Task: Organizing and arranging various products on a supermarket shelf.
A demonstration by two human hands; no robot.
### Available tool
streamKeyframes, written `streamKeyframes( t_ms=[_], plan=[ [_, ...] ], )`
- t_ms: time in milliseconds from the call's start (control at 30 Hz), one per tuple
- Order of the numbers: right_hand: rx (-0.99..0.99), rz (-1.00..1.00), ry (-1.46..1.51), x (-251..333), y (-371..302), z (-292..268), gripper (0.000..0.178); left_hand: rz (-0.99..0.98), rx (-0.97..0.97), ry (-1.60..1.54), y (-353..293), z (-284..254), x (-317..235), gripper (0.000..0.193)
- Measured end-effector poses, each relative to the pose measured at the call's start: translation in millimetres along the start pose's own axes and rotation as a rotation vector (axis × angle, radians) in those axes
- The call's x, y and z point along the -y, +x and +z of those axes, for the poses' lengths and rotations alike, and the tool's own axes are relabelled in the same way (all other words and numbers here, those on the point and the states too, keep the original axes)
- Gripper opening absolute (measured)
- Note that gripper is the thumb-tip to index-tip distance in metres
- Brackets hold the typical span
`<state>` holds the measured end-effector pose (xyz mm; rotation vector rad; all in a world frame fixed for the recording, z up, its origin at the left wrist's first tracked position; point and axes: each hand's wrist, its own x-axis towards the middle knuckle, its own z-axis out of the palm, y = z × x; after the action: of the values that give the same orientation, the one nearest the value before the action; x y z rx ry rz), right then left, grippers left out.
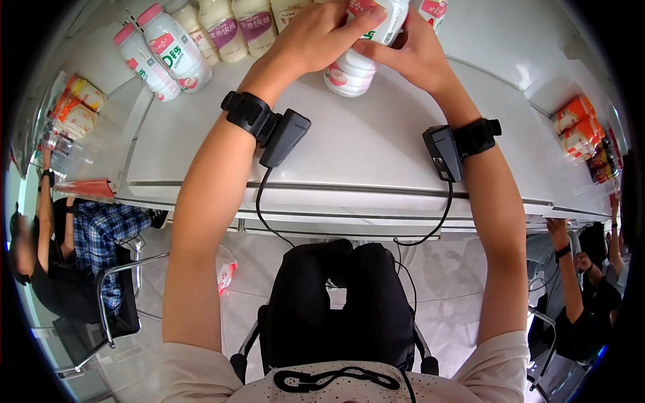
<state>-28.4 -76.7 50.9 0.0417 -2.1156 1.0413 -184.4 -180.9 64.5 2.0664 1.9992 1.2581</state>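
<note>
Both my hands are at the top of the head view, wrapped round one white plastic drink bottle (351, 75) with a pink and green label. The bottle's lower end points toward me; its cap end is cut off by the picture's edge. My left hand (321, 37) grips it from the left, thumb across the label. From the right, my right hand (420, 57) closes on it, its thumb reaching across the middle. Two similar pink-capped bottles, a larger one (176, 57) and a smaller one (149, 67), stand to the left of my left hand.
Cream bottles with purple labels (227, 33) line the back of the white shelf (295, 148). Orange-wrapped packs sit at the left (74, 114) and right (578, 131). Cables hang from my wrist devices over the shelf's front edge. Seated people are on both sides.
</note>
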Motion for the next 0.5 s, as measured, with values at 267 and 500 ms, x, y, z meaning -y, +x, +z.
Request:
streamKeyframes(
  t_ms=[267,500],
  plan=[
    [-0.295,0.071,-0.158,5,-2,-21,0.061,-0.007,0.095,-0.151,5,2,9,0.065],
    [-0.226,0.125,-0.124,9,-7,-58,0.063,-0.075,0.160,-0.191,3,5,4,0.058]
  ],
)
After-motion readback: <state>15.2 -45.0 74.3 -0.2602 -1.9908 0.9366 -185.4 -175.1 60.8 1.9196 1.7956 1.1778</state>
